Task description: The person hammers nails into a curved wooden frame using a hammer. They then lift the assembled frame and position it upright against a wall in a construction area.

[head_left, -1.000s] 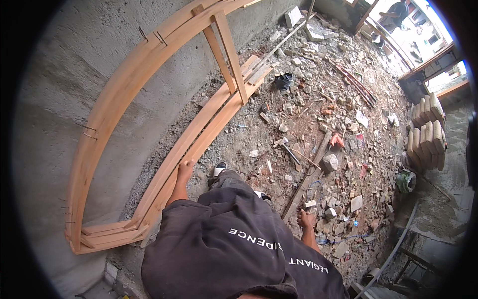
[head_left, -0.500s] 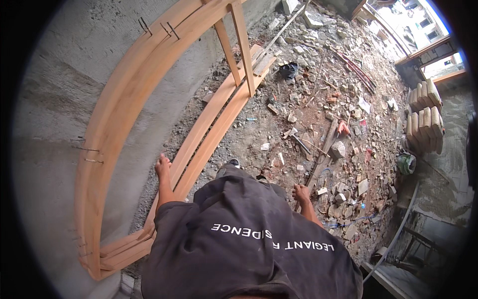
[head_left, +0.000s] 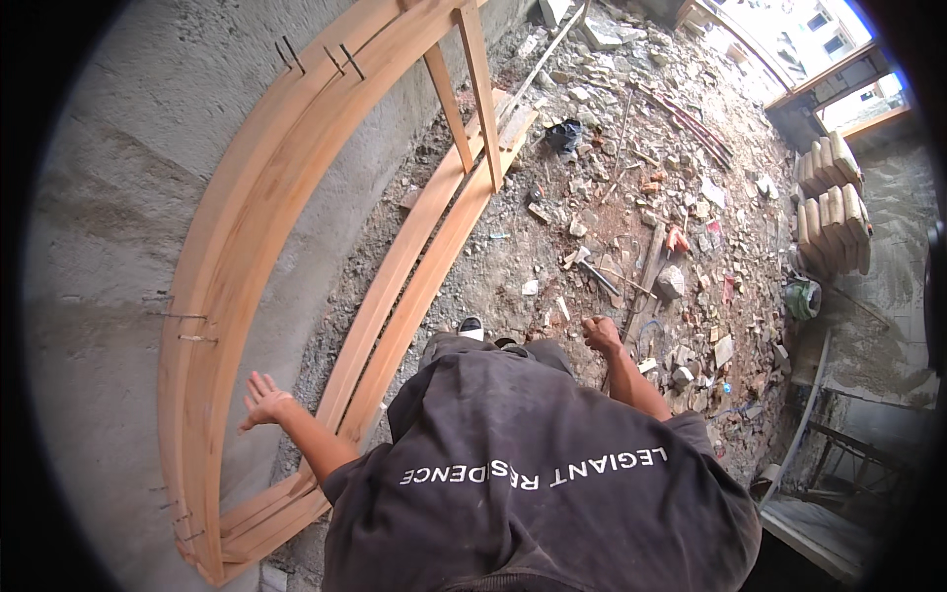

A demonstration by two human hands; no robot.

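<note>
My left hand (head_left: pixel 264 400) is held out with its fingers spread, holding nothing. It is nearest to a large wooden frame (head_left: pixel 258 212) that stands along the grey wall, and no contact shows. Several dark nails or metal pins (head_left: pixel 352 61) stick out of the frame's side. Its lower wooden beams (head_left: pixel 419 286) run low over the gravel, left of my legs. At my right side, my right hand (head_left: pixel 600 335) is loosely curled into a fist, and nothing shows in it. Rubble lies below that hand.
Broken stones and debris (head_left: pixel 691 296) cover the ground ahead and to the right. A hammer (head_left: pixel 599 278) lies among them near a plank (head_left: pixel 646 266). Stacked pale bags (head_left: pixel 832 217) stand at the right wall. Two slats (head_left: pixel 480 99) cross the frame's far part.
My left hand has moved left and nearer to me, away from the lower beams, and its fingers have spread. My right hand has swung slightly forward. The view has shifted a little.
</note>
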